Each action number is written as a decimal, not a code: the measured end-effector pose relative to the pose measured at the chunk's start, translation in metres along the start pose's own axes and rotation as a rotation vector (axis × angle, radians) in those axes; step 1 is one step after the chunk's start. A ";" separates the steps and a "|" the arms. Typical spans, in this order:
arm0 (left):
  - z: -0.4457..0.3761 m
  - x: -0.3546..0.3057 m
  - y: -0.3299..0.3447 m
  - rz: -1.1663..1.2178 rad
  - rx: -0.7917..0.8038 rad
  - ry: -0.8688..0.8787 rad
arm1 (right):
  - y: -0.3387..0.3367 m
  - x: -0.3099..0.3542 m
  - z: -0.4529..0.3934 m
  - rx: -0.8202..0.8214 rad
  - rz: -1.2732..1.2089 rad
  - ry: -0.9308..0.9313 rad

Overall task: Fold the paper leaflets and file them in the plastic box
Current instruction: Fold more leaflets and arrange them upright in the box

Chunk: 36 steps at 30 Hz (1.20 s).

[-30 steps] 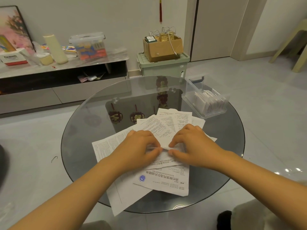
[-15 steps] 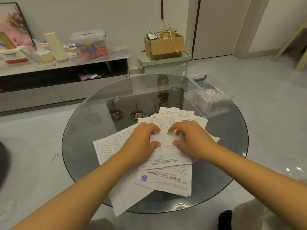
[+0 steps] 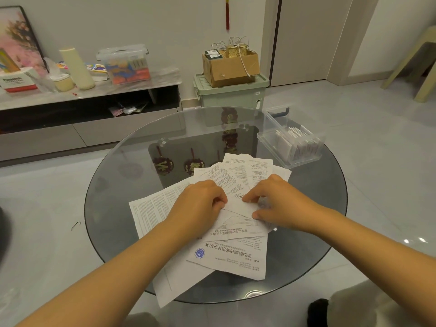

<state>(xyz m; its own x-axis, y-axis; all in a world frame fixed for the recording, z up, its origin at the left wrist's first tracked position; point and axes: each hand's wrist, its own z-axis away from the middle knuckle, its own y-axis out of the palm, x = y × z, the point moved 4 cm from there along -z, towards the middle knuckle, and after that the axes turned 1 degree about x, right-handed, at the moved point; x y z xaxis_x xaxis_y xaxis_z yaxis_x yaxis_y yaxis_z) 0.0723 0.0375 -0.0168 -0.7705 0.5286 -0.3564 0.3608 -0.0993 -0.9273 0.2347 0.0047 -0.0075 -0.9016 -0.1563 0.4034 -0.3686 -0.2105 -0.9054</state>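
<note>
Several printed paper leaflets [image 3: 231, 256] lie fanned in a loose pile on the round glass table [image 3: 118, 208]. On top of the pile lies one creased leaflet [image 3: 238, 206]. My left hand [image 3: 200, 204] pinches its left edge with curled fingers. My right hand [image 3: 278, 201] pinches its right side between forefinger and thumb. The clear plastic box [image 3: 271, 140] stands at the table's far right edge, with several folded leaflets upright inside it.
A low TV bench [image 3: 94, 119] runs along the wall at left, carrying a lidded plastic tub, a cream bottle and tissue boxes. Behind the table stands a green storage bin [image 3: 231, 95] with a cardboard box on top. A pale stool [image 3: 415, 64] is at far right.
Both hands have slid away from me along the top leaflet, and they now sit slightly further apart. The view has tilted down a little.
</note>
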 end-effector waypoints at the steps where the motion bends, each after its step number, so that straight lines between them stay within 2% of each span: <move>1: 0.001 -0.001 0.000 -0.006 -0.002 0.012 | 0.001 0.000 0.003 0.006 -0.018 -0.011; 9: 0.005 -0.004 0.001 0.044 0.117 0.106 | 0.007 0.004 0.013 -0.012 -0.027 -0.145; 17: 0.009 -0.002 0.000 0.123 0.251 0.100 | -0.005 0.008 0.004 -0.047 -0.285 -0.081; 25: 0.002 0.001 0.004 0.194 0.052 -0.074 | 0.001 0.011 -0.015 -0.063 -0.640 0.090; 30: 0.002 0.000 0.007 0.270 -0.013 -0.087 | 0.007 0.012 -0.022 -0.111 -0.492 0.111; 33: 0.001 0.002 0.010 0.332 0.002 -0.103 | 0.015 0.013 -0.023 -0.097 -0.394 0.114; 36: -0.003 0.007 0.011 0.282 0.034 -0.139 | 0.018 0.013 -0.022 -0.144 -0.242 0.111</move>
<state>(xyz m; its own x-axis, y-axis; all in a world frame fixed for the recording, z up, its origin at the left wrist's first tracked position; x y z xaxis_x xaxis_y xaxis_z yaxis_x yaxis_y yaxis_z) 0.0723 0.0427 -0.0296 -0.7078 0.3558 -0.6102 0.5544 -0.2555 -0.7920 0.2111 0.0199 -0.0214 -0.7997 -0.0104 0.6004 -0.5973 -0.0883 -0.7971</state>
